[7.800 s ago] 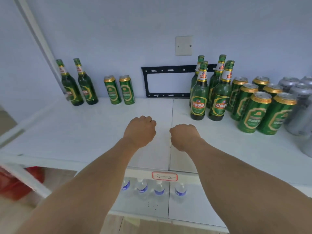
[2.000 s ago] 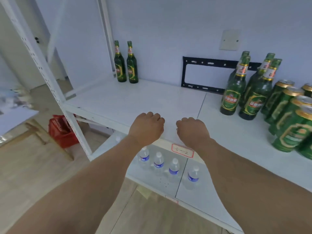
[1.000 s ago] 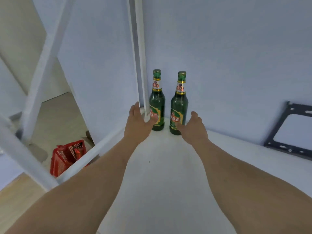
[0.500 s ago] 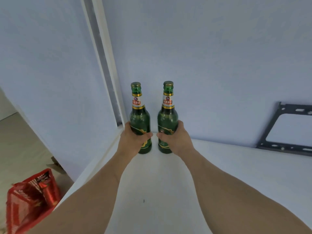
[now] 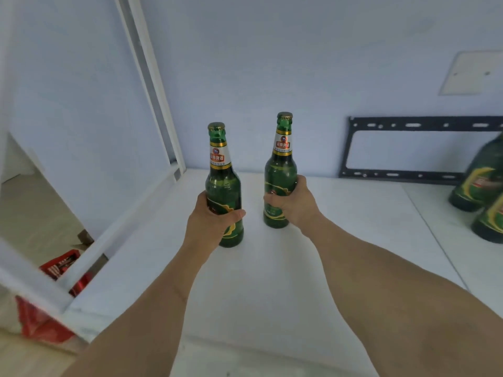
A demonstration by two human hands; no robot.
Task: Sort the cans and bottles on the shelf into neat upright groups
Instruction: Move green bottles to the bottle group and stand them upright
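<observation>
Both green glass beer bottles have come away from the back corner since half a second ago, and now sit further out over the white shelf; my left hand grips the left green glass bottle round its lower body, thumb across the front label, fingers curled tight round the glass; my right hand holds the right green glass bottle the same way, fingers wrapped round its lower half; both bottles stand upright, gold caps on, white and red neck labels facing me; the two are apart from each other with a gap of bare shelf between them, the left one nearer to me than the right; I cannot tell whether their bases rest on the shelf or are just lifted off it; to the right, at the frame's edge, two more dark green bottles stand upright on the shelf, well apart from my hands; behind them a black metal bracket lies against the pale blue wall; a white shelf post rises at the back left corner; below to the left, a red plastic crate sits on the floor.
</observation>
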